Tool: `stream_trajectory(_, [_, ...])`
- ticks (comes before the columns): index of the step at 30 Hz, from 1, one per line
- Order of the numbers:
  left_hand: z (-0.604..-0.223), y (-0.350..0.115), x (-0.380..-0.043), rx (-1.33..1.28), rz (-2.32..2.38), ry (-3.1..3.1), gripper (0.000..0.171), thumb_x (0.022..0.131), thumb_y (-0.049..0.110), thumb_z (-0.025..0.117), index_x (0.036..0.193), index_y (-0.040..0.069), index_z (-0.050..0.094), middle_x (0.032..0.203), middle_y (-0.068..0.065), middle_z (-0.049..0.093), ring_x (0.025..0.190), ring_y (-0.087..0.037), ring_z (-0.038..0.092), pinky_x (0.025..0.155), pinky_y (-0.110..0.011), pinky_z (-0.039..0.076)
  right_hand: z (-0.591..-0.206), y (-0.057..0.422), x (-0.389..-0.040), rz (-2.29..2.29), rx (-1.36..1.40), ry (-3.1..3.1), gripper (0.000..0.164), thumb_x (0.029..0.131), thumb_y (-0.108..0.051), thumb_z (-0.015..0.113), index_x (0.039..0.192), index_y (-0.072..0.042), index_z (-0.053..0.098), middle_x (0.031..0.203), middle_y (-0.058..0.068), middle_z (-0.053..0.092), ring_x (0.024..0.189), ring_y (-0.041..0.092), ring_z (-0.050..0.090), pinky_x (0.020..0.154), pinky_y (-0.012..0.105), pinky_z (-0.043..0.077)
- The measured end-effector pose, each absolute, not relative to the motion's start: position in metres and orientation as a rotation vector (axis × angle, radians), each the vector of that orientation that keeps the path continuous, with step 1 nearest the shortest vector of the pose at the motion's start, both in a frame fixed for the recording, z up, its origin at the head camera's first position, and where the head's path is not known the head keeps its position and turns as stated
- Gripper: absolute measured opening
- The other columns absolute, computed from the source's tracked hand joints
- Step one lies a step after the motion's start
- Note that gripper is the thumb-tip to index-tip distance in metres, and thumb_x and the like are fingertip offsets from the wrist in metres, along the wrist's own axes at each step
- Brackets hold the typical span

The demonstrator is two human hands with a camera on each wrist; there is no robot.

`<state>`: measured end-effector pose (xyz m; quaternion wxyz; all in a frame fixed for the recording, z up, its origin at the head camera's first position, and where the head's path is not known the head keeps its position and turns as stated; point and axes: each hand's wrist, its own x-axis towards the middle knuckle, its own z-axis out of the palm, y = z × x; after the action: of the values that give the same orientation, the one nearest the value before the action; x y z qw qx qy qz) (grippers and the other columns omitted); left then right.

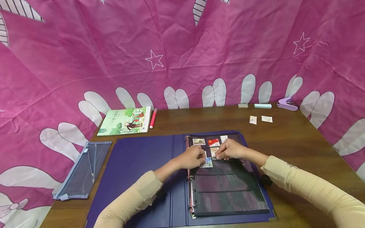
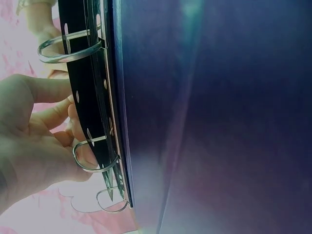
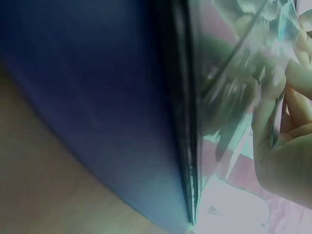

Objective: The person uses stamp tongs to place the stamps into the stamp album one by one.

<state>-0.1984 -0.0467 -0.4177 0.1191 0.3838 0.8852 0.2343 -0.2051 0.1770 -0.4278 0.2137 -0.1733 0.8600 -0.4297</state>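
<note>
A ring-bound stamp album (image 1: pixel 144 164) lies spread on the table, its black pocket page (image 1: pixel 225 183) on the right side. My left hand (image 1: pixel 192 157) pinches a small blue-and-white stamp (image 1: pixel 207 162) over the page's second row, beside the metal rings (image 2: pixel 73 56). Close to its right, my right hand (image 1: pixel 231 149) pinches the edge of the clear pocket film (image 3: pixel 229 97), which stands raised from the page in the right wrist view. A pale stamp (image 1: pixel 214 151) shows at the right fingertips. Along the top row are a landscape stamp (image 1: pixel 198 142), a red stamp (image 1: pixel 213 142) and a whitish stamp (image 1: pixel 223 138).
Two loose stamps (image 1: pixel 266 119) lie at the back right, below an eraser (image 1: pixel 243 105), a light-blue case (image 1: pixel 263 106) and a purple stapler (image 1: pixel 287 104). At the back left are a green book (image 1: pixel 125 121) and red marker (image 1: pixel 153 118). A mesh zip pouch (image 1: pixel 84 171) lies left.
</note>
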Motion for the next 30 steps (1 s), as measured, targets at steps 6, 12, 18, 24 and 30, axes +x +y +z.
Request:
stream_trajectory(6, [-0.417, -0.047, -0.2, 1.146, 0.681, 2.593, 0.01, 0.083, 0.013, 0.061, 0.075, 0.009, 0.065, 0.077, -0.002, 0.055, 0.079, -0.013, 0.045, 0.069, -0.023, 0.03, -0.428, 0.176, -0.209, -1.179, -0.513, 2.32, 0.016, 0.075, -0.007, 0.072, 0.084, 0.006, 0.073, 0.081, 0.015, 0.071, 0.048, 0.002, 0.045, 0.047, 0.017, 0.039])
stream_trajectory(12, [-0.417, -0.046, -0.202, 1.183, 0.665, 2.597, 0.01, 0.083, 0.013, 0.06, 0.074, 0.01, 0.064, 0.075, 0.0, 0.051, 0.077, -0.011, 0.04, 0.071, -0.023, 0.03, -0.425, 0.178, -0.215, -1.167, -0.508, 2.279, 0.017, 0.075, -0.007, 0.073, 0.086, 0.006, 0.073, 0.083, 0.015, 0.072, 0.051, 0.005, 0.05, 0.049, 0.018, 0.044])
stream_trajectory(18, [-0.418, -0.044, -0.204, 1.198, 0.647, 2.584, 0.012, 0.086, 0.015, 0.058, 0.077, 0.011, 0.064, 0.08, 0.0, 0.053, 0.082, -0.012, 0.043, 0.081, -0.026, 0.032, -0.417, 0.184, -0.222, -1.073, -0.539, 2.291, 0.016, 0.075, -0.006, 0.072, 0.087, 0.004, 0.073, 0.09, 0.017, 0.072, 0.053, 0.005, 0.054, 0.05, 0.02, 0.046])
stream_trajectory(24, [-0.42, -0.045, -0.203, 1.208, 0.64, 2.567, 0.011, 0.086, 0.015, 0.058, 0.076, 0.011, 0.063, 0.081, -0.001, 0.055, 0.084, -0.012, 0.044, 0.08, -0.026, 0.033, -0.418, 0.181, -0.224, -1.067, -0.57, 2.217, 0.015, 0.076, -0.005, 0.071, 0.086, 0.006, 0.073, 0.082, 0.01, 0.07, 0.053, 0.004, 0.048, 0.05, 0.018, 0.041])
stream_trajectory(30, [-0.421, -0.045, -0.205, 1.225, 0.611, 2.57, 0.009, 0.085, 0.015, 0.059, 0.078, 0.01, 0.063, 0.081, -0.002, 0.055, 0.084, -0.013, 0.045, 0.083, -0.027, 0.033, -0.417, 0.176, -0.225, -1.078, -0.554, 2.19, 0.013, 0.076, -0.004, 0.071, 0.085, 0.005, 0.073, 0.071, -0.005, 0.061, 0.053, 0.004, 0.046, 0.049, 0.017, 0.039])
